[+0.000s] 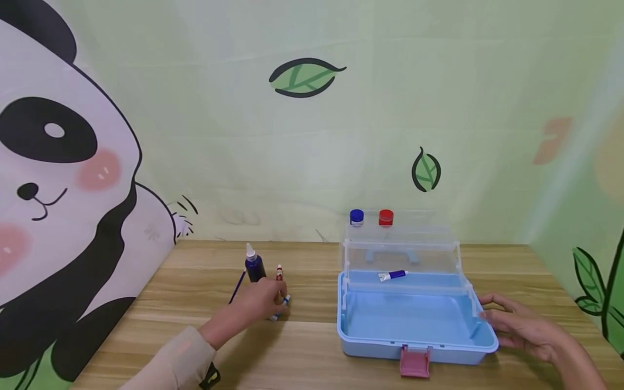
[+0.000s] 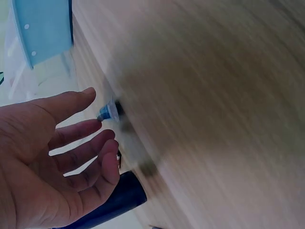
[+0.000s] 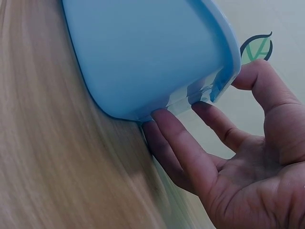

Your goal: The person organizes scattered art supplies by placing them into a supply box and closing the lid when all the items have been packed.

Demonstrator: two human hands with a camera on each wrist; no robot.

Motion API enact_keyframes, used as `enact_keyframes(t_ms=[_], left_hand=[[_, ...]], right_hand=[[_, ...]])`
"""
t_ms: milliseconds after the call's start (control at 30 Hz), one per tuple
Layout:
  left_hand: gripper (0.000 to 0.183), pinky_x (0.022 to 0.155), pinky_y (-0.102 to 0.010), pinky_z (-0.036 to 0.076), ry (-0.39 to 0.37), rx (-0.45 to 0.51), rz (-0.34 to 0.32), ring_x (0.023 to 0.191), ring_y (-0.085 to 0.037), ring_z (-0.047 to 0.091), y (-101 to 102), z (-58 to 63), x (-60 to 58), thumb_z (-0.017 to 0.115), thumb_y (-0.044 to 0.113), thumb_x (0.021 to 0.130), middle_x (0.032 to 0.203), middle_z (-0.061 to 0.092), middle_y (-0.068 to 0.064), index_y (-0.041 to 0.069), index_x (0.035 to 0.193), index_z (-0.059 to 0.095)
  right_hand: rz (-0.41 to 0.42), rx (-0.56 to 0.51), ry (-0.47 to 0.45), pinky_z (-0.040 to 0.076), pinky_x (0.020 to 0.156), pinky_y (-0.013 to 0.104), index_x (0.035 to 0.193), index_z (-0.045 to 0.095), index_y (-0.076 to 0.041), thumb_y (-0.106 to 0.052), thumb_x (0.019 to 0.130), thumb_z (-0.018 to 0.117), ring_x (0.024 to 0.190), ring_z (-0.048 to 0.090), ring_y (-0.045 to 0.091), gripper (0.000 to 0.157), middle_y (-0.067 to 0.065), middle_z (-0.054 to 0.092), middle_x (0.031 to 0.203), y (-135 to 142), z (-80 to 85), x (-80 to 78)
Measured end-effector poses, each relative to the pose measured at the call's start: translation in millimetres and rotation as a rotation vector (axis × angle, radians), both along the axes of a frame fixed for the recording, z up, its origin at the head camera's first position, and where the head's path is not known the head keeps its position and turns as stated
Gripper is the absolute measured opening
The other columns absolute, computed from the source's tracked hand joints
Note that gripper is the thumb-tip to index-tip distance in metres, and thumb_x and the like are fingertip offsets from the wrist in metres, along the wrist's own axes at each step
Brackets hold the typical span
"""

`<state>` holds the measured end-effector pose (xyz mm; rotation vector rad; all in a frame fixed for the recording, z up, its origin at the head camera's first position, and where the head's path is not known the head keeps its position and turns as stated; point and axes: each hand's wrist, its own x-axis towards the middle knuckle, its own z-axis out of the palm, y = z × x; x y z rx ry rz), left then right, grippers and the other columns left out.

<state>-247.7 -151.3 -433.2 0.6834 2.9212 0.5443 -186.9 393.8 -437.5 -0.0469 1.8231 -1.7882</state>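
Note:
My left hand (image 1: 263,300) reaches down to a small blue paint tube (image 1: 286,299) lying on the table. In the left wrist view, the thumb and bent fingers stand either side of the tube's tip (image 2: 108,110), with a gap showing. A dark blue bottle with a white nozzle (image 1: 254,264) stands just behind that hand, near a small red tube (image 1: 279,272). My right hand (image 1: 524,327) touches the right end of a light blue storage box (image 1: 361,348). In the right wrist view, its fingertips rest against the box wall (image 3: 152,62), the thumb at the rim.
The box's clear lid (image 1: 404,230) stands raised at the back, where a blue jar (image 1: 357,218) and a red jar (image 1: 386,218) sit. A dark blue tube (image 1: 394,275) lies in the clear tray. A thin blue stick (image 1: 237,286) lies left of the bottle. Behind is a printed backdrop.

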Motion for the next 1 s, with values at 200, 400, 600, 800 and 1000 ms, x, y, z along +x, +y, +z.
enact_keyframes(t_ms=[200, 400, 600, 800, 1000], left_hand=[[0.021, 0.063, -0.035, 0.052, -0.010, 0.012, -0.007, 0.070, -0.011, 0.058, 1.7, -5.6, -1.8, 0.085, 0.011, 0.081, 0.079, 0.067, 0.000, 0.007, 0.091, 0.067], [0.019, 0.066, -0.037, 0.053, -0.006, 0.004, -0.028, 0.072, -0.011, 0.060, 2.2, -7.4, -4.4, 0.084, 0.005, 0.081, 0.079, 0.068, -0.001, 0.008, 0.089, 0.067], [0.018, 0.067, -0.038, 0.055, -0.030, 0.008, -0.053, 0.075, -0.013, 0.062, 2.6, -6.4, -4.1, 0.083, 0.001, 0.082, 0.084, 0.069, -0.003, 0.009, 0.089, 0.068], [0.017, 0.068, -0.039, 0.055, -0.059, 0.006, -0.048, 0.074, -0.014, 0.059, 5.2, -4.4, -2.8, 0.081, -0.001, 0.083, 0.084, 0.068, -0.003, 0.008, 0.089, 0.068], [0.015, 0.060, -0.032, 0.048, -0.052, -0.024, -0.050, 0.068, -0.012, 0.053, 7.3, -4.8, -3.2, 0.080, 0.001, 0.084, 0.076, 0.062, 0.003, 0.009, 0.086, 0.068]], right_hand=[[-0.013, 0.007, -0.001, 0.058, 0.089, 0.045, 0.118, 0.058, -0.022, -0.015, 0.106, 0.052, 0.107, 0.067, 0.016, 0.015, 0.002, 0.065, 0.116, -1.3, 0.5, -0.6], [-0.027, 0.022, -0.001, 0.058, 0.089, 0.046, 0.118, 0.058, -0.021, -0.015, 0.105, 0.053, 0.106, 0.067, 0.017, 0.016, 0.002, 0.065, 0.116, -1.0, 0.3, -1.0], [-0.040, 0.056, -0.006, 0.058, 0.089, 0.046, 0.121, 0.057, -0.020, -0.016, 0.104, 0.055, 0.106, 0.067, 0.018, 0.017, 0.001, 0.064, 0.117, -0.2, -0.2, -1.7], [-0.034, 0.045, -0.005, 0.058, 0.089, 0.046, 0.120, 0.057, -0.021, -0.016, 0.105, 0.054, 0.107, 0.067, 0.017, 0.016, 0.002, 0.063, 0.118, 0.1, -0.5, -0.8], [-0.039, 0.039, -0.002, 0.058, 0.089, 0.045, 0.120, 0.057, -0.021, -0.016, 0.105, 0.054, 0.106, 0.067, 0.016, 0.016, 0.001, 0.064, 0.116, 0.0, 0.0, 0.5]])
